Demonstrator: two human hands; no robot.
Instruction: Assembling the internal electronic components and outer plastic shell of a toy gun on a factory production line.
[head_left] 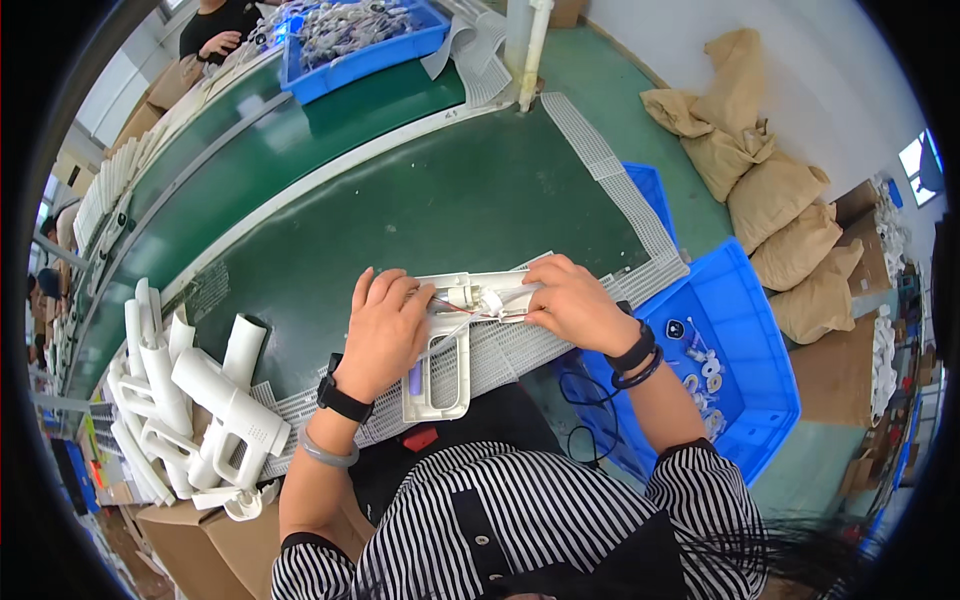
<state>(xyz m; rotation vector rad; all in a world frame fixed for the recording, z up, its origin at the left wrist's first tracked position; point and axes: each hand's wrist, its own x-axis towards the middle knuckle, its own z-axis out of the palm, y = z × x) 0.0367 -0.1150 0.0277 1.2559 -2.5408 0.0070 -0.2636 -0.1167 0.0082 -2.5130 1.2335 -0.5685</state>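
Observation:
An opened white plastic housing half with a loop handle (462, 375) lies in front of me at the table's near edge, its handle toward my body. Inside its body sit a whitish cylindrical part (463, 296), a small white fitting (491, 303) and thin wires. A purple piece (415, 378) shows at the handle's left side. My left hand (385, 325) is closed over the housing's left end, its fingertips beside the wires. At the other end, my right hand (577, 308) grips the housing between thumb and fingers. Both hands partly hide its ends.
White handled housings (225, 405) are piled at the left. A blue bin (745, 350) with small parts stands low at the right. Beyond the green table (440, 200), another blue bin (370, 55) holds many parts. Brown sacks (780, 205) line the wall; a person (215, 40) works far left.

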